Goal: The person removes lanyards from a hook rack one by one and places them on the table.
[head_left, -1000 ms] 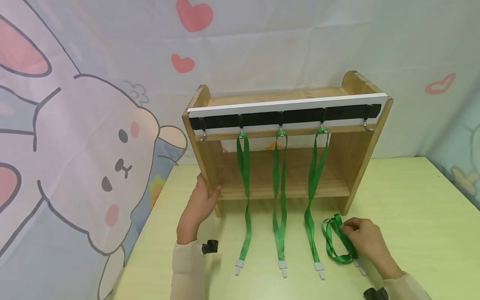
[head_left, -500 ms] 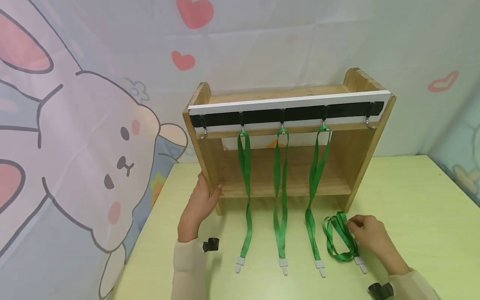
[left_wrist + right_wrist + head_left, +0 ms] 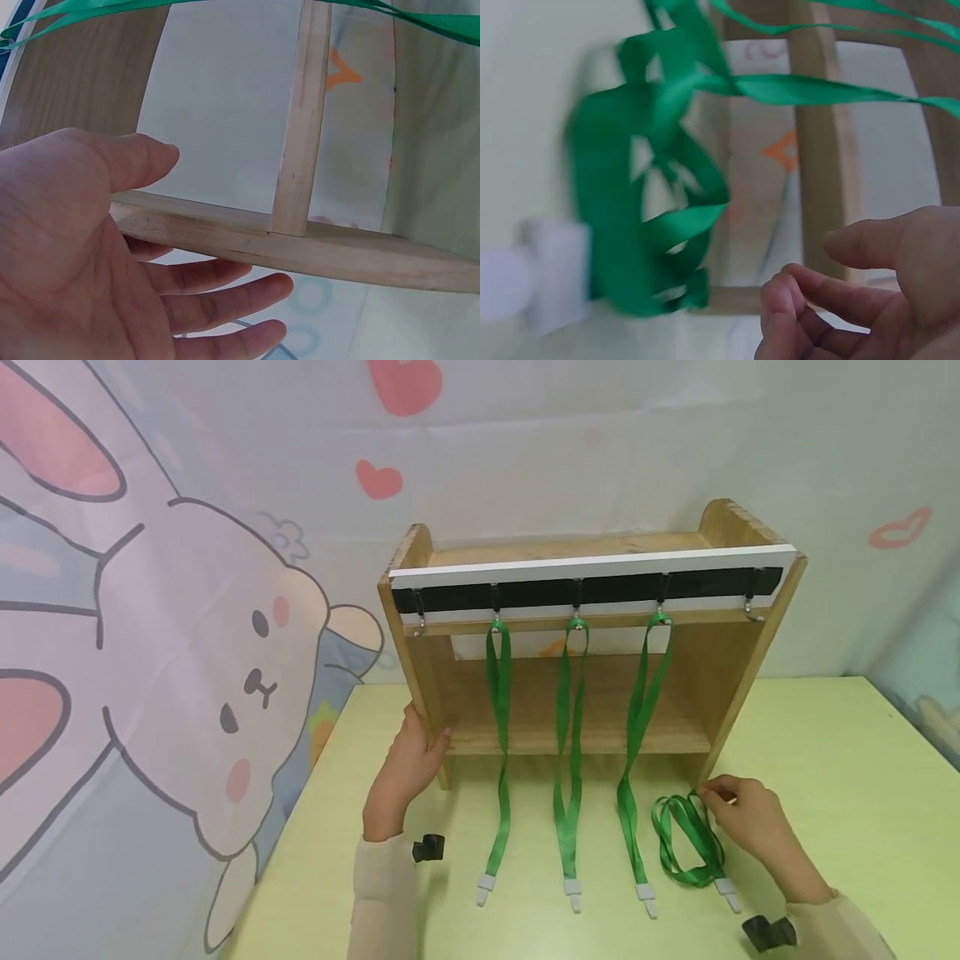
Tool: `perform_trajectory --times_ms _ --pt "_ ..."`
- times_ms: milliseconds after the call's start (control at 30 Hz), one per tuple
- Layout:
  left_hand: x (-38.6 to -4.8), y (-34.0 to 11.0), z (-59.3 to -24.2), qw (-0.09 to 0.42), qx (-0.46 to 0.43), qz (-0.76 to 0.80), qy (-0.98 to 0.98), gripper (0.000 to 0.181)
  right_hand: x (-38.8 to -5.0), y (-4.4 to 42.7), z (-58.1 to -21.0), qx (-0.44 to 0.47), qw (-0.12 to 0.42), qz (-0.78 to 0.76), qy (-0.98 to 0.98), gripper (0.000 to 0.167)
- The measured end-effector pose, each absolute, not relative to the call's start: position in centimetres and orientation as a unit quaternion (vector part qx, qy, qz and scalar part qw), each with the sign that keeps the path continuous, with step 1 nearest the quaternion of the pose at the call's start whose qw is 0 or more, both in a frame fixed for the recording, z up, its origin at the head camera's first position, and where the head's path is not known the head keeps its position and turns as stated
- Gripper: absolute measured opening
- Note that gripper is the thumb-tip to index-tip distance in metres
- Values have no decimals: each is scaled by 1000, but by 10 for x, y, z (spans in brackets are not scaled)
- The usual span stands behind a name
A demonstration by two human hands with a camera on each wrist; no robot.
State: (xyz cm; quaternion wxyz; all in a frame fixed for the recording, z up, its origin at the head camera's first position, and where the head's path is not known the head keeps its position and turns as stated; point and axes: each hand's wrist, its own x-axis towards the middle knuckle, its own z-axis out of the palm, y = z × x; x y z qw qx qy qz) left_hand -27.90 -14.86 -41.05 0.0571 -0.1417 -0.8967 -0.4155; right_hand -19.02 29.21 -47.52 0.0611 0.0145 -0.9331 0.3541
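Brown wooden shelf (image 3: pixel 536 702) gripped at L edge by L hand (image 3: pixel 408 758) — R hand (image 3: pixel 746 814) held bent at coiled green ribbon lanyard (image 3: pixel 696 831) — pinch unclear.

left hand (image 3: pixel 82 232) around a wooden panel (image 3: pixel 360 260), green straps (image 3: pixel 444 25) above

A set-up table (image 3: pixel 832 735) corner, the room's kind untellable, is walled by creased cloth (image 3: pixel 600 460) printed with a cartoon rabbit (image 3: pixel 187 668) and hearts (image 3: pixel 379 481).

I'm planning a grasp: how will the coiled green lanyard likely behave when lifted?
Probably floppy: the coiled lanyard bends in loose loops. It may unravel, as no tie shows around it. The clip at its end might dangle.
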Motion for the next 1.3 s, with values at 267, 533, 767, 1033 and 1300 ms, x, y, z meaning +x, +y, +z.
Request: perform_trajectory --times_ms 267,533,767,1033,1300 --pt "-280 -149 -411 74 -144 -410 -898 70 -192 270 -448 40 135 360 -922 24" --pt "-283 -149 -414 128 -146 -398 -896 61 -192 246 -414 58 246 373 -893 17" --pt "-285 -144 -414 182 -152 -415 -879 59 -200 227 -389 52 308 411 -856 16" --pt "-288 -140 -415 225 -150 -424 -864 59 -211 218 -377 51 342 489 -801 18" --pt "-288 -138 -415 246 -160 -401 -868 59 -217 219 -370 116 255 527 -802 37"
